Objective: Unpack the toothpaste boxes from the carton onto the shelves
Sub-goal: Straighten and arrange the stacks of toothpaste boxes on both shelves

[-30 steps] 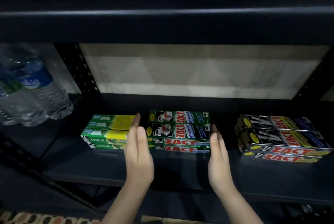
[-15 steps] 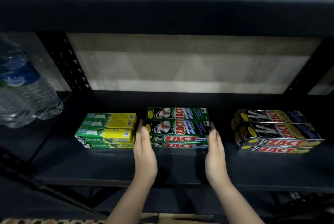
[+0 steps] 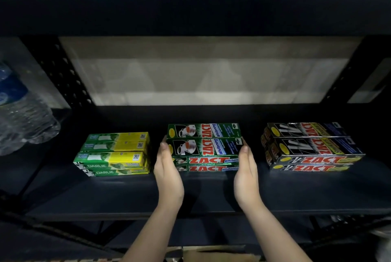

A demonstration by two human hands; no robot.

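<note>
Carton: a strip of brown cardboard [image 3: 213,255] at the bottom edge, below both forearms.
Left hand: left hand [image 3: 168,174] flat, fingers straight, pressed against the left end of the green stack.
Right hand: right hand [image 3: 246,174] flat, fingers straight, pressed against the right end of the same stack.
Held stack: green ZACT Whitening boxes [image 3: 204,147], glossy, red lettering, cup picture; two layers, two boxes across the top, between the palms on the dark shelf [image 3: 105,194].
Left of the grip: green-and-yellow DARLIE boxes [image 3: 115,154], stacked, just beside the left hand.
Right of the grip: black ZACT boxes [image 3: 311,146], stacked, apart from the right hand.
Far left: water bottles [image 3: 19,113].
</note>
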